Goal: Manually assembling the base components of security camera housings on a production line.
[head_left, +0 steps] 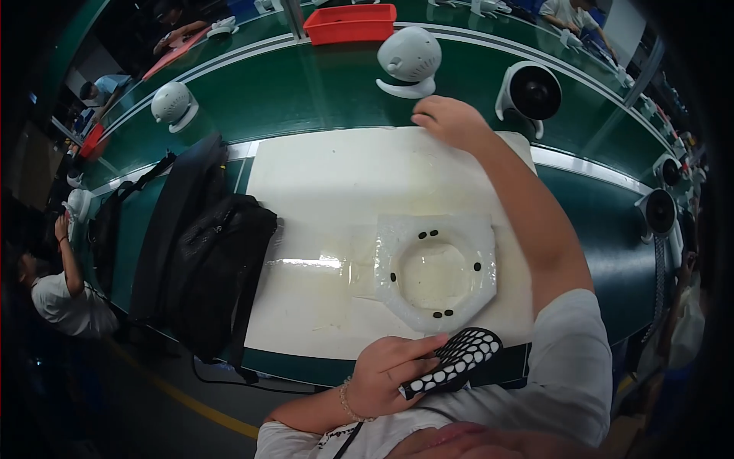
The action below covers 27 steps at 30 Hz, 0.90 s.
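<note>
My left hand (pixel 386 375) is closed on a curved black piece covered with white round dots (pixel 459 359), near the bench's front edge. Just beyond it rests a white octagonal holder (pixel 386 260), wrapped in clear film, with a round hollow and several small black pads about its rim. My right hand (pixel 455 122) reaches over the far edge of the white work mat (pixel 321 176). Its fingers are loosely bent and apart, with nothing visible in them. Close beyond those fingers stands a white round-headed desk fan (pixel 413 57), its back toward me; I see no contact.
A black bag (pixel 206 252) lies left of the mat. On the green conveyor (pixel 275 92) are another white fan (pixel 174 105), a fan with a dark front (pixel 534 90) and a red bin (pixel 350 24). More fans (pixel 659 213) stand at right. Other people work around the line.
</note>
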Each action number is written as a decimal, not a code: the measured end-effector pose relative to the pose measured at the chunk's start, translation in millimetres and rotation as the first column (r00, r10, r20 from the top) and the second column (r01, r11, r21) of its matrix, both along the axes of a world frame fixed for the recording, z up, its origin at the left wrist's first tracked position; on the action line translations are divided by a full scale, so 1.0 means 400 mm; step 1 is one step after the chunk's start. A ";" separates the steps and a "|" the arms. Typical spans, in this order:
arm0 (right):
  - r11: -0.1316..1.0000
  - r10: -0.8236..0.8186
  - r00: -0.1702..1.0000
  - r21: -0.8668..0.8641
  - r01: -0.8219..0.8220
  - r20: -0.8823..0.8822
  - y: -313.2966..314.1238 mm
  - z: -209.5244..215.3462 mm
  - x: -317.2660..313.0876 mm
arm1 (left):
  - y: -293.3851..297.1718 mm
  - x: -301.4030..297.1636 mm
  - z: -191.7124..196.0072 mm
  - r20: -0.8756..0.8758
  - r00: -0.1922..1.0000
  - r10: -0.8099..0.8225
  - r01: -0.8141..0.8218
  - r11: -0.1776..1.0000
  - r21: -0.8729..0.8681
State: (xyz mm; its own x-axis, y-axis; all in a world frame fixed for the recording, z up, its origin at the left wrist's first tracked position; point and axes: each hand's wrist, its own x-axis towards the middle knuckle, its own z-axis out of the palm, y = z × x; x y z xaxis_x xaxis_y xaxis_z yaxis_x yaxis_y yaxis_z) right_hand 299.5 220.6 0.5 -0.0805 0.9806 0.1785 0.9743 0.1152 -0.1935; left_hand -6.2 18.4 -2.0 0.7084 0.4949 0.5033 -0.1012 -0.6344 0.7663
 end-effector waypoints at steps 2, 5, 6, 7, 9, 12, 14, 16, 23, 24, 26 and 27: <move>0.999 -0.033 0.999 0.040 0.032 0.037 0.051 -0.014 -0.038 | 0.002 -0.002 -0.003 0.002 1.000 -0.028 0.028 0.999 -0.031; 0.982 -0.176 0.980 0.083 0.168 0.097 0.118 -0.048 -0.015 | 0.001 0.004 -0.004 -0.016 0.999 -0.037 0.036 0.999 -0.041; 0.971 -0.237 0.968 0.032 0.236 0.077 0.119 -0.041 -0.012 | 0.000 0.004 -0.005 -0.006 0.999 -0.049 0.049 0.998 -0.048; 0.955 -0.281 0.958 0.121 0.273 0.060 0.120 -0.056 -0.005 | 0.000 0.002 -0.003 -0.006 0.999 -0.045 0.045 0.998 -0.049; 0.938 -0.323 0.945 0.150 0.311 0.058 0.094 -0.045 -0.021 | -0.002 0.001 -0.004 -0.015 1.000 -0.004 0.004 0.999 -0.044; 0.871 -0.377 0.923 0.368 0.326 0.075 0.039 -0.024 0.024 | -0.009 0.008 0.001 0.006 0.999 0.045 -0.045 0.998 -0.044; 0.773 -0.308 0.949 0.561 0.295 -0.074 -0.016 0.014 0.059 | -0.013 0.012 0.002 0.027 0.997 0.073 -0.071 0.996 -0.061; 0.859 -0.100 0.819 0.366 0.358 -0.566 -0.102 0.093 0.046 | -0.017 0.006 -0.003 0.021 0.994 0.106 -0.103 0.989 -0.106; 0.997 0.009 -0.050 0.005 0.080 -0.999 -0.457 0.168 -0.119 | -0.029 0.002 -0.011 0.028 0.991 0.129 -0.123 0.982 -0.142; 0.995 0.009 -0.119 -0.004 0.103 -0.993 -0.491 0.177 -0.165 | -0.029 0.002 -0.011 0.027 0.992 0.120 -0.114 0.982 -0.153; 1.000 -0.001 -0.153 -0.003 0.012 -0.988 -0.540 0.166 -0.196 | -0.029 0.000 -0.006 0.037 0.993 0.115 -0.105 0.973 -0.207; 0.999 -0.042 -0.140 -0.043 0.001 -0.989 -0.556 0.155 -0.202 | -0.035 0.006 -0.009 0.095 0.983 0.154 -0.119 0.946 -0.301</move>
State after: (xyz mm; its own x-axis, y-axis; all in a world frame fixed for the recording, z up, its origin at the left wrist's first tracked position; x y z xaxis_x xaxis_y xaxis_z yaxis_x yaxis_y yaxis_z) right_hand 218.6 -1.7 62.3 0.1891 0.9819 0.0127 -0.3283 0.0754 -0.9416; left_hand -3.9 4.5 -5.7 0.5689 0.7211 0.3956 -0.1283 -0.3973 0.9087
